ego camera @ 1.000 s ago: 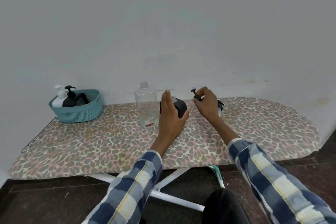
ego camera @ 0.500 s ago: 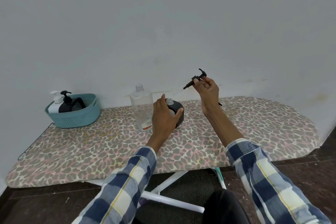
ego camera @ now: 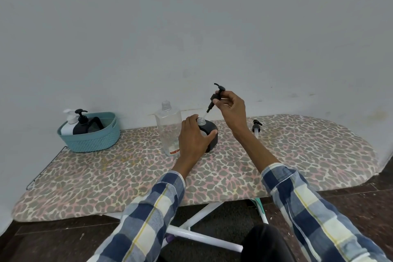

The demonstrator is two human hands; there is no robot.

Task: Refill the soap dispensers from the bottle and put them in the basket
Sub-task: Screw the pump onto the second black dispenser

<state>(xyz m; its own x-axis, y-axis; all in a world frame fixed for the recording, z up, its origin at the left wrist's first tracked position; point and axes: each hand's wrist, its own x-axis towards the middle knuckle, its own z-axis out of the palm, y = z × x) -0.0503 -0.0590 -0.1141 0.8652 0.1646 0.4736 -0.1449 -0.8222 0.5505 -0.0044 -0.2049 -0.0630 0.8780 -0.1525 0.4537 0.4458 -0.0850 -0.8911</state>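
A round black soap dispenser (ego camera: 211, 134) stands uncapped on the ironing board, and my left hand (ego camera: 192, 140) grips its body. My right hand (ego camera: 230, 106) pinches a black pump head (ego camera: 215, 97) above it. The pump's clear tube points down at the dispenser's open neck (ego camera: 201, 121). A clear refill bottle (ego camera: 168, 127), cap off and nearly empty, stands just left of the dispenser. A teal basket (ego camera: 91, 137) at the far left holds a white dispenser (ego camera: 68, 122) and a black dispenser (ego camera: 81, 123).
A second black pump (ego camera: 256, 126) lies on the board to the right of my right wrist. The leopard-print ironing board (ego camera: 297, 155) runs against a white wall. Its white legs and a dark floor show below the front edge.
My right hand lifted the pump head off the board, raised it, then brought it left over the dispenser's neck, tube down. My left hand stayed on the dispenser.
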